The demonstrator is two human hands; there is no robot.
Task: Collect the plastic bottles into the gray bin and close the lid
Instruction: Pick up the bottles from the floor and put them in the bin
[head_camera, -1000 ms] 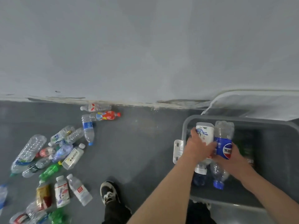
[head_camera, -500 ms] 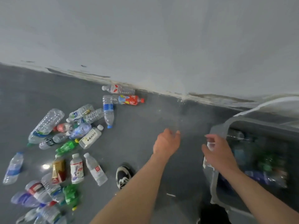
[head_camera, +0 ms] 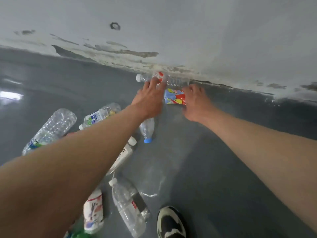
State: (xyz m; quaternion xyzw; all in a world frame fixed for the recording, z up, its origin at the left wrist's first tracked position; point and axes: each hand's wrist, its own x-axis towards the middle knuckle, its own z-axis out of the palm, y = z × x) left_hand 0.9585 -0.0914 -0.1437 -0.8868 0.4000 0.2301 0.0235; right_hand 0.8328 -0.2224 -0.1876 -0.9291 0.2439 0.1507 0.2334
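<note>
Several plastic bottles lie on the grey floor; the gray bin is out of view. My left hand stretches forward, its straight fingers touching a clear bottle with a red-and-white label that lies along the foot of the wall. My right hand curls over the right end of a bottle with a red, blue and yellow label, just in front of the clear one. That bottle's cap end is hidden under the hand.
Under and left of my left arm lie a large clear bottle, a blue-and-green labelled bottle, a blue-capped bottle, a white-labelled bottle and a clear bottle. My shoe is at the bottom. The wall rises behind.
Both hands let go of the bottles over the bin, then swung left to the two bottles by the wall. The view turned away from the bin.
</note>
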